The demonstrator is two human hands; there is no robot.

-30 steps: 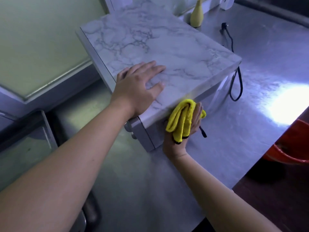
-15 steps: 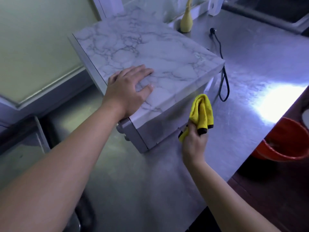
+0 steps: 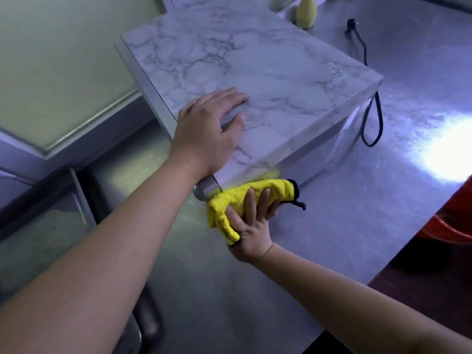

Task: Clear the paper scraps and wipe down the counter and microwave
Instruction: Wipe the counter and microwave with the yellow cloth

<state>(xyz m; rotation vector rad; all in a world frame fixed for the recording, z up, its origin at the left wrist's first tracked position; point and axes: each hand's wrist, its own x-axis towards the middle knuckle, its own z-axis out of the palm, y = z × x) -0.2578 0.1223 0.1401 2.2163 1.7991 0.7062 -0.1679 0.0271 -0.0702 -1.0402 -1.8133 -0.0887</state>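
Note:
The microwave point(image 3: 268, 62), covered in marble-patterned film, stands on the steel counter point(image 3: 344, 213). My left hand point(image 3: 207, 131) lies flat on its top near the front corner, fingers apart, holding nothing. My right hand point(image 3: 252, 226) grips a folded yellow cloth point(image 3: 245, 200) with black trim and presses it against the lower part of the microwave's near side, by the corner. No paper scraps are in view.
A black power cord point(image 3: 371, 118) trails from the microwave's right side across the counter. A yellow bottle point(image 3: 306, 11) stands behind it. A red basin point(image 3: 449, 226) sits past the counter's right edge. A sink point(image 3: 38, 238) lies at the left.
My right hand has swung the yellow cloth from out in the air at the right back down against the microwave's side near the corner. My left hand stays on top.

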